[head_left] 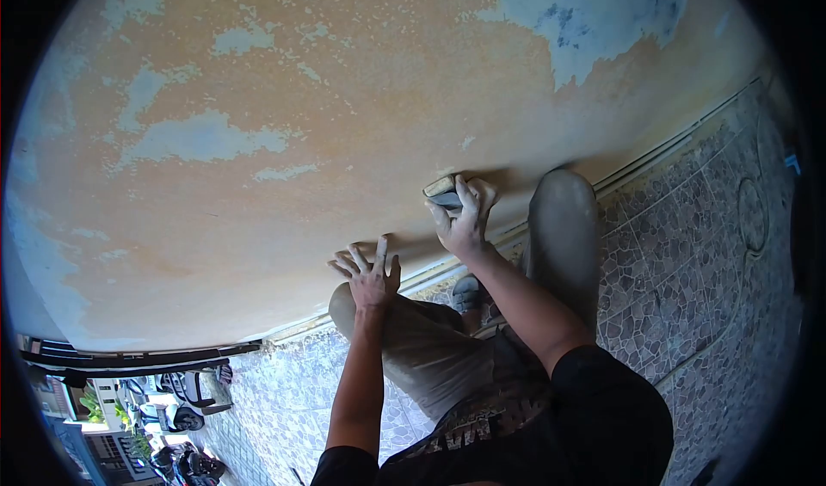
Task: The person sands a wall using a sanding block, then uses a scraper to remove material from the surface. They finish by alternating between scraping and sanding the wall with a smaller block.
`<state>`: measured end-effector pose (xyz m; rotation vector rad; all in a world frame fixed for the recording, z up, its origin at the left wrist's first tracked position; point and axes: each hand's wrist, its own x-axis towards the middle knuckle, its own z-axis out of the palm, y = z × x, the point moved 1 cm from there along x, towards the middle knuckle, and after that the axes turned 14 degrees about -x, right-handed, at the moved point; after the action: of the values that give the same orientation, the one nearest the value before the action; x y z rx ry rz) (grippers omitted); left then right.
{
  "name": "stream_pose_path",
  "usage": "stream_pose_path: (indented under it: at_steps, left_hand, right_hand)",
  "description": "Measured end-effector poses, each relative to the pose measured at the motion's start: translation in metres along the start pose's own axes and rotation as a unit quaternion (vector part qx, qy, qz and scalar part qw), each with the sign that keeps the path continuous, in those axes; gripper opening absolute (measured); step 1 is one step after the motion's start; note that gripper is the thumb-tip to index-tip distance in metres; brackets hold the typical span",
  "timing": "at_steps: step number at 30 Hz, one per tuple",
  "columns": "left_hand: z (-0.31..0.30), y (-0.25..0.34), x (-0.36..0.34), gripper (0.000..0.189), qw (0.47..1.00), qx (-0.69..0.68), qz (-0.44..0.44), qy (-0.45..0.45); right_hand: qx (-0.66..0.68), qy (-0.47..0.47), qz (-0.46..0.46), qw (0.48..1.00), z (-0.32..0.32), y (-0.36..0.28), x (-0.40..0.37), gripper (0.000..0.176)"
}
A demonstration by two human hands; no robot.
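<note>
In front of me is a wall [258, 202] with peeling, patchy paint in tan, white and pale blue. My right hand [469, 219] is closed round a small sanding block [441, 187], tan with a dark grey sheet along one side, held against the lower wall. Pale dust coats the fingers of both hands. To its left, my left hand [370, 279] rests on the wall with spread fingers and nothing in it, just above my bent knee.
My knees [564, 219] are bent close to the wall's base. A narrow ledge [413, 281] runs along the wall foot. Stone-patterned tiles [662, 288] cover the floor. Motorbikes [185, 464] and a dark chair [194, 389] stand at lower left.
</note>
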<state>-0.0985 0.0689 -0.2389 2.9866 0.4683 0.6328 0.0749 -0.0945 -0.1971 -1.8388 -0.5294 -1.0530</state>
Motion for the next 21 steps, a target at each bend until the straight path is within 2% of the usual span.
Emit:
stream_pose_path:
  at_steps: [1, 2, 3, 4, 6, 7, 8, 10, 13, 14, 15, 17, 19, 21]
  left_hand:
    - [0.000, 0.001, 0.000, 0.070, 1.000, -0.002, 0.006, 0.004]
    - [0.000, 0.001, 0.001, 0.069, 1.000, -0.007, 0.002, 0.000]
    - [-0.001, 0.001, 0.002, 0.069, 1.000, -0.010, -0.006, -0.005]
    - [-0.002, 0.002, 0.002, 0.066, 1.000, -0.013, -0.001, 0.004]
    - [-0.002, 0.000, 0.004, 0.065, 1.000, -0.012, 0.019, 0.020]
    - [-0.003, 0.000, 0.000, 0.064, 0.999, -0.017, 0.031, 0.034]
    - [-0.008, 0.004, 0.001, 0.063, 1.000, -0.017, 0.000, -0.006]
    - [-0.007, 0.003, -0.003, 0.063, 1.000, -0.011, -0.009, -0.011]
    - [-0.002, 0.004, 0.003, 0.064, 1.000, -0.003, -0.008, -0.012]
    - [-0.002, 0.004, 0.003, 0.065, 1.000, -0.008, -0.009, -0.009]
    - [-0.001, 0.002, 0.003, 0.065, 1.000, -0.010, -0.012, -0.010]
    - [0.000, 0.000, 0.001, 0.065, 1.000, -0.002, 0.002, -0.001]
    - [-0.001, 0.000, 0.001, 0.066, 0.998, 0.004, 0.050, 0.046]
    - [-0.012, 0.005, 0.002, 0.064, 0.999, -0.016, -0.014, -0.029]
  right_hand:
    - [-0.004, 0.006, -0.001, 1.000, 0.001, 0.014, -0.029, 0.067]
    - [-0.032, -0.041, -0.009, 0.999, 0.000, 0.027, -0.058, 0.068]
    - [-0.059, -0.090, -0.015, 0.994, -0.004, 0.024, -0.056, 0.068]
    - [-0.057, -0.088, -0.012, 0.994, -0.002, 0.018, -0.053, 0.068]
    - [-0.022, -0.048, 0.023, 0.998, -0.001, -0.001, -0.037, 0.069]
    - [-0.018, -0.057, 0.025, 0.998, -0.008, -0.014, -0.014, 0.069]
    - [0.001, -0.024, 0.023, 0.999, -0.013, -0.024, 0.016, 0.069]
    - [0.024, 0.033, 0.026, 0.999, -0.009, -0.024, 0.042, 0.070]
    - [-0.033, 0.020, -0.027, 0.999, 0.010, 0.011, -0.013, 0.071]
    - [-0.059, -0.016, -0.061, 0.996, -0.002, 0.015, -0.022, 0.073]
    - [-0.060, -0.011, -0.061, 0.996, -0.006, 0.019, -0.033, 0.073]
    - [-0.062, -0.075, -0.007, 0.995, -0.001, 0.017, -0.055, 0.074]
    - [-0.033, -0.069, 0.015, 0.997, -0.007, -0.007, -0.018, 0.073]
    - [-0.002, -0.018, 0.020, 1.000, -0.011, -0.023, 0.022, 0.073]
